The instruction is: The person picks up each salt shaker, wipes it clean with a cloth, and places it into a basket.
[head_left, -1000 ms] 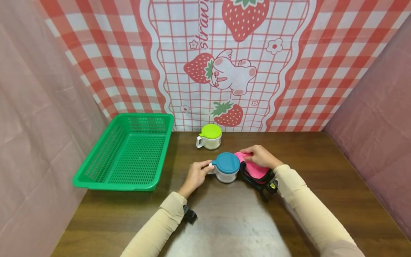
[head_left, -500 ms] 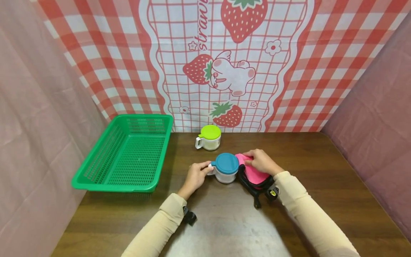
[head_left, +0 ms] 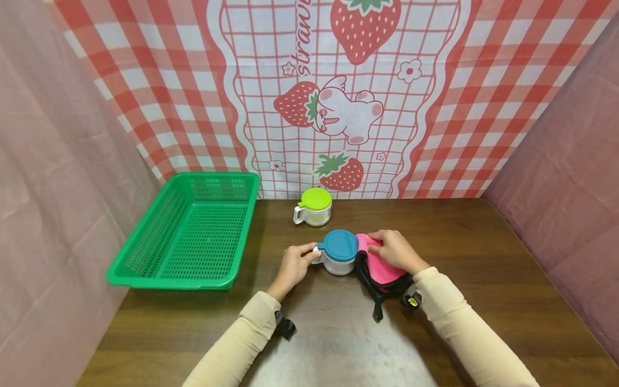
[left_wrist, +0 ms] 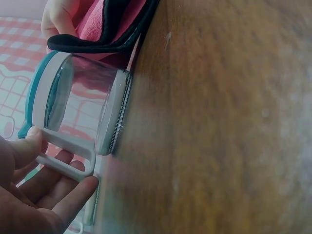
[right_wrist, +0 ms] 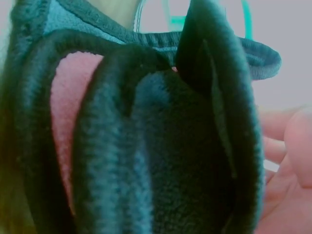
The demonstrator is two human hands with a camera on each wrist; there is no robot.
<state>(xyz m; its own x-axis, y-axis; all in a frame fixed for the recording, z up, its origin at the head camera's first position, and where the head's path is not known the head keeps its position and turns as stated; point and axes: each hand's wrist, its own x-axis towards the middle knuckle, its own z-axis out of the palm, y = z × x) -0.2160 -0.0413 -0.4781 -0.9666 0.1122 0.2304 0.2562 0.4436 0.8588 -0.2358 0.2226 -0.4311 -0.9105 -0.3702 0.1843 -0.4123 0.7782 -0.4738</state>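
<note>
A clear seasoning jar with a blue lid (head_left: 340, 244) and a white base stands upright on the table. My left hand (head_left: 292, 266) pinches its white handle (left_wrist: 73, 143), thumb near the lid's edge and other fingers around the bar in the left wrist view. A pink cloth (head_left: 384, 270) with black edging is gripped in my right hand (head_left: 397, 252). Folded and bunched, the cloth lies right against the jar's right side. Its dark folds (right_wrist: 190, 161) fill most of the right wrist view and hide part of that hand.
Behind the blue-lidded jar stands a similar jar with a lime-green lid (head_left: 316, 200). On the left is a green perforated basket (head_left: 249, 231). A checked strawberry curtain (head_left: 348, 113) hangs at the table's back edge, with pink curtains on both sides.
My right hand has shifted slightly toward me with the cloth, and the cloth's dark trailing end has swung left. The left hand and jar stay nearly in place.
</note>
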